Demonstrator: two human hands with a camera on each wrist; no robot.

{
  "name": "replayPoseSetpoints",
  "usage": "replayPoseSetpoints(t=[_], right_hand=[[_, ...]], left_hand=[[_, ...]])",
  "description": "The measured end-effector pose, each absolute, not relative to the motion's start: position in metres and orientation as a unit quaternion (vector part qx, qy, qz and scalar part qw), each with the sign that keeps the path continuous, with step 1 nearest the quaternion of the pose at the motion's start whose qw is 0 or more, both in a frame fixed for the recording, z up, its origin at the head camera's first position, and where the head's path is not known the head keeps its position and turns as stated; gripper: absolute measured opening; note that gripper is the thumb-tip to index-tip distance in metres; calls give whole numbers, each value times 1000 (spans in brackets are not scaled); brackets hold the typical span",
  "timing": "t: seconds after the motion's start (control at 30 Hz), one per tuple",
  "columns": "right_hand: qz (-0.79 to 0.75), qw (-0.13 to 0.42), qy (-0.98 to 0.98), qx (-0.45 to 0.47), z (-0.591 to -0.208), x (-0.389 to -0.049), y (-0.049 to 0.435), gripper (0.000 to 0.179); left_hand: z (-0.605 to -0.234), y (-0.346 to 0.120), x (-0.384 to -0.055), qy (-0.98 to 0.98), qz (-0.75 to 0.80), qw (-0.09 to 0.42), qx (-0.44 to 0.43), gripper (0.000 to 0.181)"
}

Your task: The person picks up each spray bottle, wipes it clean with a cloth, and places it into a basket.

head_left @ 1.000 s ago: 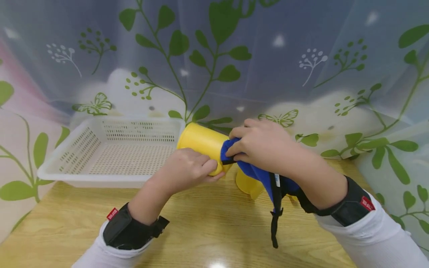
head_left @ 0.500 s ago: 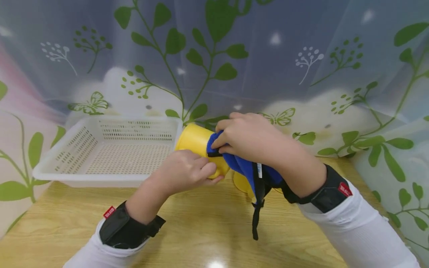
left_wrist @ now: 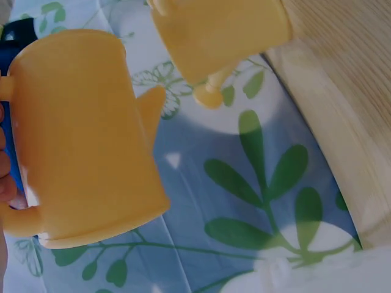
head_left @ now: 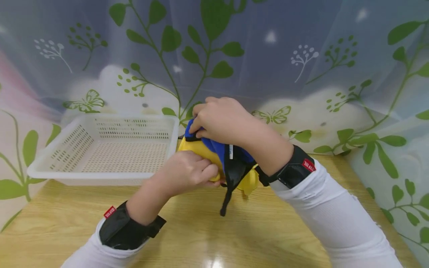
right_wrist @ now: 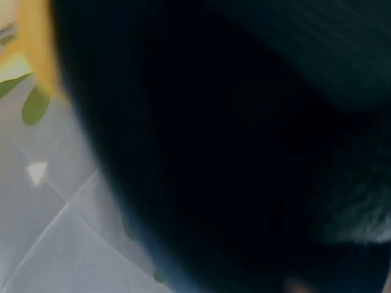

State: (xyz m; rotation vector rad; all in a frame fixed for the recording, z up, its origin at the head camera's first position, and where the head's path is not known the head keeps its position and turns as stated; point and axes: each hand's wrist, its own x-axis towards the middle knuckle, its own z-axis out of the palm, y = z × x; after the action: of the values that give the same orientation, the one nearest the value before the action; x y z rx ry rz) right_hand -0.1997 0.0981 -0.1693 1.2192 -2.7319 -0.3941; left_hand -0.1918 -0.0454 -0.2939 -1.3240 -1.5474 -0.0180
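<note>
My left hand grips the handle of a yellow jug, which lies tilted above the table. In the left wrist view the jug shows its smooth side and a short pointed spout. My right hand holds a blue cloth piece with black trim, a black strap and a white tag against the jug's upper side. The cloth covers much of the jug in the head view. Dark material fills most of the right wrist view, hiding that hand's work.
A white perforated plastic basket stands on the wooden table to the left. Behind the cloth, a second yellow vessel stands on the table, partly hidden. A leaf-patterned curtain hangs close behind.
My right hand has moved left along the jug with the blue cloth, toward the jug's far left end. My left hand keeps its grip on the handle, nearly in place.
</note>
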Motion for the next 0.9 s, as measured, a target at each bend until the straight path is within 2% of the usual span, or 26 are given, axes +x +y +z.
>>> replayPoseSetpoints(t=[0.13, 0.43, 0.9], right_hand=[[-128, 64, -906, 398, -170, -203, 92, 23], [-115, 60, -909, 395, -172, -197, 101, 23], [-78, 22, -916, 393, -178, -188, 142, 22]], left_hand=[[-293, -48, -190, -652, -4, 503, -567, 46], [-294, -55, -192, -649, -25, 539, -536, 41], [-301, -71, -191, -674, -2, 533, -512, 40]])
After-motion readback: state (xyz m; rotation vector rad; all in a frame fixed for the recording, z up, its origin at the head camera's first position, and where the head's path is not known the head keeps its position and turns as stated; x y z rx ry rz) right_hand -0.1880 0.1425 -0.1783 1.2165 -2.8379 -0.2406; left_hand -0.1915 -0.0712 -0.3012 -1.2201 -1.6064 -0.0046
